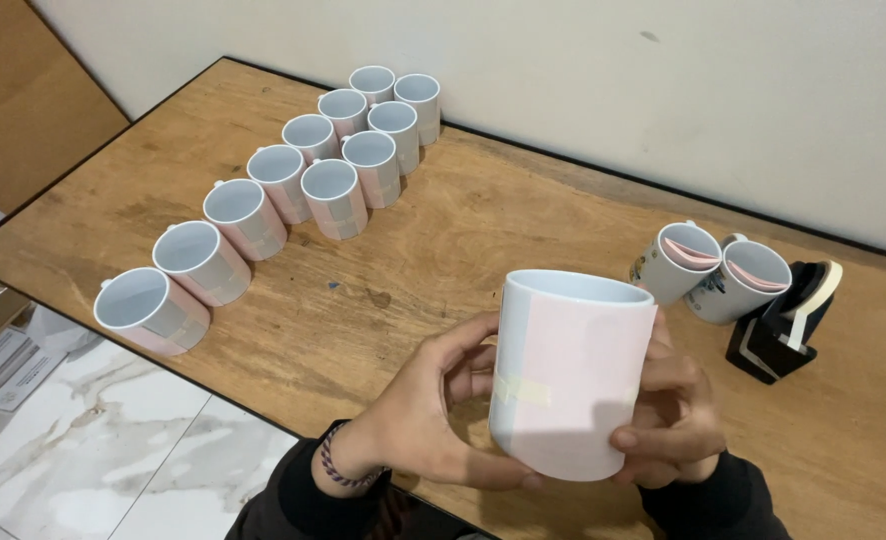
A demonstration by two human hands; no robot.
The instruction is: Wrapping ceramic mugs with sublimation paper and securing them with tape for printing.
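Your left hand (433, 415) and right hand (673, 420) both grip the pink-wrapped mug (568, 375); tape dispenser (788, 320) to its right on the counter (443, 240).

Both hands, left hand (413, 420) and right hand (675, 415), hold a white mug (568, 370) wrapped in pink paper above the wooden bench (463, 240); wrapped mugs (293, 185) stand in rows behind.

You held a glossy white ceramic mug (571, 372) wrapped in matt pink paper, fixed with a strip of dull beige tape. The surface (483, 240) was worn, grainy wood with dark stains. The tape dispenser (783, 322) looked like smooth black plastic. The floor (113, 420) was polished marble-patterned tile.
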